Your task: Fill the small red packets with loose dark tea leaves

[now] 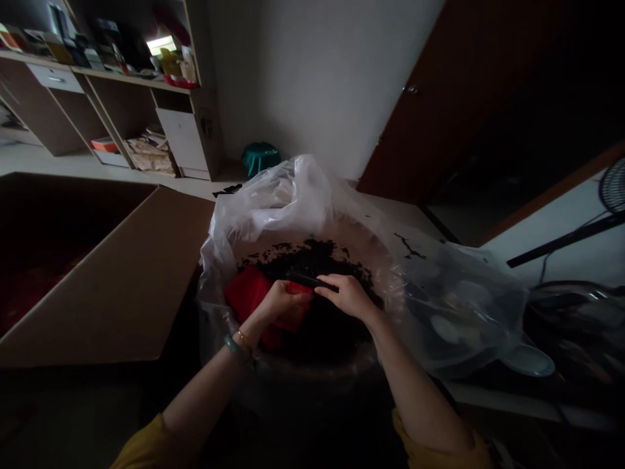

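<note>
Pinched in my left hand (279,301) is a piece of red fabric (245,290), bunched and hanging over a round tub. My right hand (347,294) grips a slim black tool (305,280), whose far end lies along the red fabric's upper edge. Its exact kind is too dark to make out. Below both hands, dark loose scraps (322,251) fill the tub's inside. A clear plastic bag (293,195) lines the tub and folds over its rim.
On the left stands an open cardboard box (141,280) with red material inside. Another clear plastic bag (463,312) with pale items lies at right. Behind are a shelved desk (139,81), a green bin (261,158) and a brown door (439,98). A fan (614,185) stands far right.
</note>
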Tool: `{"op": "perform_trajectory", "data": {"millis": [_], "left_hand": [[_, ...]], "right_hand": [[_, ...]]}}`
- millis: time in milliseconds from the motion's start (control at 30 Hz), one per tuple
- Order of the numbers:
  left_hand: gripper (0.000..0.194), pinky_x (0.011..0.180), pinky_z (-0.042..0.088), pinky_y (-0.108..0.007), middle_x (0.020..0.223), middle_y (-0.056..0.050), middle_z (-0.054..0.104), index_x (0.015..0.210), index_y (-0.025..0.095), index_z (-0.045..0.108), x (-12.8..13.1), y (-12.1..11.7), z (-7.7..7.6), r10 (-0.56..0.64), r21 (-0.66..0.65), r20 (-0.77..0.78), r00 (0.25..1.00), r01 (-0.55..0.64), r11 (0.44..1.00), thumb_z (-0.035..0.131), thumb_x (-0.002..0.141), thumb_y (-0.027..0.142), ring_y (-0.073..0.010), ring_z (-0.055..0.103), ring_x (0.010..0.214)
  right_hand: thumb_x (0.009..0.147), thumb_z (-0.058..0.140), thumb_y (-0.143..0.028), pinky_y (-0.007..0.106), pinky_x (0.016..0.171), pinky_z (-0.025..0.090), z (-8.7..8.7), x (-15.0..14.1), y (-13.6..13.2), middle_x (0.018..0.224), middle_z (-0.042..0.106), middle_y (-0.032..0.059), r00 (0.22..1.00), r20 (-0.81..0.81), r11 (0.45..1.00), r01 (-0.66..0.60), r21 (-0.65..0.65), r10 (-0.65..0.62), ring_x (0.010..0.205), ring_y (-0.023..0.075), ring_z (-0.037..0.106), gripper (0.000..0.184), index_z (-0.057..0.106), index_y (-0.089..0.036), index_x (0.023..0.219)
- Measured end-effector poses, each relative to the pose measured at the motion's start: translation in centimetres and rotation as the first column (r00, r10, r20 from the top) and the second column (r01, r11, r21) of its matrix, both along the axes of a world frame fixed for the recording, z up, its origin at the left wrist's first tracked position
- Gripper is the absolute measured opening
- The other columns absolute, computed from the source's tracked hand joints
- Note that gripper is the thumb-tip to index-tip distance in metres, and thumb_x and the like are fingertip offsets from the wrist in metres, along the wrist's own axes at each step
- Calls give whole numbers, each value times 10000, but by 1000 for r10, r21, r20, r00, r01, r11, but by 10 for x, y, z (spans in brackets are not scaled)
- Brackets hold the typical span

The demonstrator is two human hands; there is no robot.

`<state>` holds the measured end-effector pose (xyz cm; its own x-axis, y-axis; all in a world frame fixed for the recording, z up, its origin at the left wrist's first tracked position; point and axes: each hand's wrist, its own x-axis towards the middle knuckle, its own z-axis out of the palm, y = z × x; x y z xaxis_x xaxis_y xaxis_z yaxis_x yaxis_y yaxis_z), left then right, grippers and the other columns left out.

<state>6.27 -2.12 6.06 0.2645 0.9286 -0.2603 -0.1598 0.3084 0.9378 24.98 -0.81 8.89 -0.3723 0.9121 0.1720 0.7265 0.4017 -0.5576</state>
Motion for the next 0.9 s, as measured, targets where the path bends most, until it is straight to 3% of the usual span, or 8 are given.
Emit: {"op": "perform_trajectory", "data": {"millis": [167, 333, 500, 567, 633, 733, 800, 900], "left_hand": [[344, 518, 440, -224, 609, -27, 677, 666, 113, 685, 1, -1, 4, 52, -11, -9, 999, -52, 999, 825, 480, 368, -129, 588, 530], [393, 586, 464, -231, 690, -27, 705, 705, 121, 711, 0, 2, 4, 160, 123, 16, 987, -161, 979, 812, 479, 426, -148, 610, 617], [428, 559, 459, -238, 670, -25, 690, 694, 120, 686, -1, 5, 2, 173, 111, 29, 985, -175, 978, 816, 470, 460, -150, 600, 595], [437, 552, 459, -237, 679, -18, 686, 770, 121, 687, -2, 4, 3, 158, 103, 38, 987, -161, 981, 817, 488, 427, -142, 597, 579], [452, 555, 458, -235, 704, -17, 692, 860, 127, 689, -3, 3, 4, 158, 100, 41, 987, -161, 982, 806, 517, 397, -137, 598, 581], [391, 557, 445, -229, 711, -27, 702, 848, 131, 712, -3, 4, 5, 178, 121, -17, 984, -175, 977, 769, 567, 396, -135, 592, 589], [325, 567, 442, -236, 693, -36, 707, 765, 135, 729, -2, 5, 4, 199, 162, -86, 976, -183, 970, 748, 587, 406, -146, 593, 605], [304, 617, 453, -252, 728, -45, 727, 720, 149, 741, 2, 9, 0, 243, 240, -137, 960, -206, 949, 736, 594, 426, -179, 616, 684]], "right_hand": [[813, 643, -331, 332, 850, 522, -1, 2, 1, 1052, 721, 64, 1000, 14, 1000, 8, 4, -8, 970, 232, 677, 287, 699, -232, 1077], [815, 636, -347, 327, 843, 525, -3, 1, 1, 1047, 723, 54, 1000, 22, 1000, 22, 5, -23, 965, 227, 679, 275, 704, -249, 1063], [785, 650, -388, 334, 902, 501, -3, 3, 3, 1099, 704, 80, 997, -65, 999, 45, -23, -46, 1025, 237, 655, 340, 700, -210, 1069], [779, 641, -426, 333, 836, 525, 0, 9, 6, 1053, 718, 80, 991, -114, 996, 66, -65, -73, 941, 237, 681, 394, 684, -197, 1096], [796, 600, -473, 315, 697, 539, 3, 18, 10, 846, 738, 60, 977, -168, 985, 113, -126, -134, 743, 215, 696, 458, 655, -176, 1141], [812, 551, -523, 277, 553, 492, 4, 33, 17, 495, 595, -21, 940, -249, 964, 189, -189, -233, 521, 177, 625, 547, 612, -126, 1182], [793, 567, -533, 257, 512, 461, 3, 38, 19, 444, 526, -51, 919, -291, 955, 208, -213, -265, 457, 150, 572, 556, 607, -124, 1167], [755, 602, -538, 222, 444, 418, -1, 34, 20, 536, 566, -39, 895, -365, 947, 155, -282, -256, 407, 96, 503, 490, 628, -153, 1057]]}}
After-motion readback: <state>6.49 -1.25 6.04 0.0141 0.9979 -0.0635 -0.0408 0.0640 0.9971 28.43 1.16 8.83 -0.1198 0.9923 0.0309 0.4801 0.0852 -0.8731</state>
